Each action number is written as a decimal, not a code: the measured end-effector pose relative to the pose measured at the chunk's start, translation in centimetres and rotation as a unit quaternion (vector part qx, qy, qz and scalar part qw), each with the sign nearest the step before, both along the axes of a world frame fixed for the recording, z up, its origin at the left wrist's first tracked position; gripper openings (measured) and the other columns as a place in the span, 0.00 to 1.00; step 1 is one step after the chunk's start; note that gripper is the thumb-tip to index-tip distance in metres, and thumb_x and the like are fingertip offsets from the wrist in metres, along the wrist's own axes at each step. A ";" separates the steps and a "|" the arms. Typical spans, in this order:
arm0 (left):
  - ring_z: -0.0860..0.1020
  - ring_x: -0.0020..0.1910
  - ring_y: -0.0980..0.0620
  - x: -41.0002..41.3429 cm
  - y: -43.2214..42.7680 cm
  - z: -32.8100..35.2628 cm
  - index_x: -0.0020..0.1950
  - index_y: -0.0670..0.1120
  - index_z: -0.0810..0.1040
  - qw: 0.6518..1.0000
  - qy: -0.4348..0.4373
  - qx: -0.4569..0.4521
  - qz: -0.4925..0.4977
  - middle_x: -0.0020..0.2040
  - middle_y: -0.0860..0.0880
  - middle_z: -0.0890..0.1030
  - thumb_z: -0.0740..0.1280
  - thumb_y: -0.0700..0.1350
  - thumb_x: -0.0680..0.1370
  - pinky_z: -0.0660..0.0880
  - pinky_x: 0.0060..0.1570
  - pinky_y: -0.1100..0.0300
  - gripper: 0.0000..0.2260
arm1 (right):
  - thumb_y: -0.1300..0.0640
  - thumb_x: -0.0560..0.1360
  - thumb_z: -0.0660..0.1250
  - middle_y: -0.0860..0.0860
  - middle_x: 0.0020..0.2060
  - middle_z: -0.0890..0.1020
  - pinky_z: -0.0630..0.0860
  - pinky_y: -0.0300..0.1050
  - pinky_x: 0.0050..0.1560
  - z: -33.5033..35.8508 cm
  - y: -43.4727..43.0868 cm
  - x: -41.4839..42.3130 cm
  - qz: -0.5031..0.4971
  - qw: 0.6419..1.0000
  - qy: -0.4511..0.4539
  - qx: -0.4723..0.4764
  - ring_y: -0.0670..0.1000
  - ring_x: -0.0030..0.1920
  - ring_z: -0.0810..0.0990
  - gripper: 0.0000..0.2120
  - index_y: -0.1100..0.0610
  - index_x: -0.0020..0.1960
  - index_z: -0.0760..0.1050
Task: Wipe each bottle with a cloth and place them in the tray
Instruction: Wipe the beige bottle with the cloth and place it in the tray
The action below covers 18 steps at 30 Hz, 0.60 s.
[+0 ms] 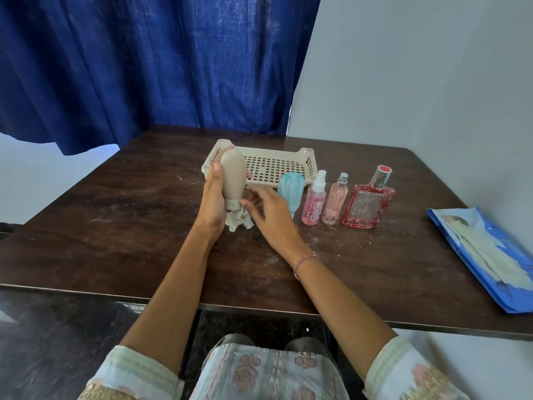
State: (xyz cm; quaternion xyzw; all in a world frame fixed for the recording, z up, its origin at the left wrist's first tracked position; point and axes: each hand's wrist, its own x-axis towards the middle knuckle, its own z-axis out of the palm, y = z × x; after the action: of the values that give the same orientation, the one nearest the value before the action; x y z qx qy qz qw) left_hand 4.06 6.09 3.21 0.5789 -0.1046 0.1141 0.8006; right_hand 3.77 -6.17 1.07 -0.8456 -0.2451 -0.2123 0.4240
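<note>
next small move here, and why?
Probably rub the crumpled white cloth up the beige plastic tube bottle. The left-hand grip holds that bottle cap-down over the cloth, the right-hand grip is at the cloth, and the cream perforated tray holds no bottle yet, so wiping likely comes before placing.

Tray (277,153) set on table (129,226) near far edge, about midway along it. Rounded bottle (233,177) held cap-down in left hand (213,197) before tray's left front corner, above bunched cloth (240,220). Right hand (274,215) placed just right of cloth. Tube (291,186) stood behind right hand, at tray's right front corner. Row lined up right of tube toward right edge: pump spray bottle (313,202), slim spray bottle (336,200), wide flat bottle (367,206). Packet (484,255) laid at right edge, well apart from row.
</note>
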 end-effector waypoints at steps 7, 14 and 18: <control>0.75 0.62 0.44 0.1 0.2 -0.2 0.67 0.58 0.72 0.999 -0.029 0.005 -0.020 0.66 0.42 0.73 0.50 0.54 0.83 0.74 0.61 0.44 0.17 | 0.54 0.77 0.66 0.54 0.48 0.80 0.77 0.41 0.50 0.0 0.7 0.3 -0.009 0.999 -0.001 0.043 0.49 0.47 0.78 0.14 0.60 0.59 0.75; 0.76 0.61 0.47 0.8 0.9 -0.1 0.66 0.57 0.72 0.999 -0.029 0.026 0.001 0.64 0.45 0.75 0.49 0.50 0.84 0.76 0.58 0.51 0.16 | 0.56 0.73 0.70 0.53 0.44 0.82 0.76 0.31 0.44 0.6 2.2 0.9 -0.039 0.988 0.058 0.136 0.44 0.42 0.79 0.11 0.60 0.53 0.77; 0.79 0.54 0.56 1.9 2.0 1.1 0.64 0.51 0.74 0.997 -0.027 0.065 0.029 0.57 0.51 0.79 0.52 0.47 0.84 0.79 0.52 0.58 0.14 | 0.56 0.72 0.72 0.50 0.43 0.82 0.75 0.29 0.44 1.4 3.2 2.1 -0.066 0.981 0.077 0.165 0.42 0.41 0.79 0.12 0.60 0.53 0.78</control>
State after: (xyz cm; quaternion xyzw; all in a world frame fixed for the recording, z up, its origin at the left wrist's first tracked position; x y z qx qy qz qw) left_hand 6.01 8.06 4.32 0.6288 -0.1167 0.1457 0.7548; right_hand 5.90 -2.98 2.45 -0.7923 -0.1167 -0.2119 0.5601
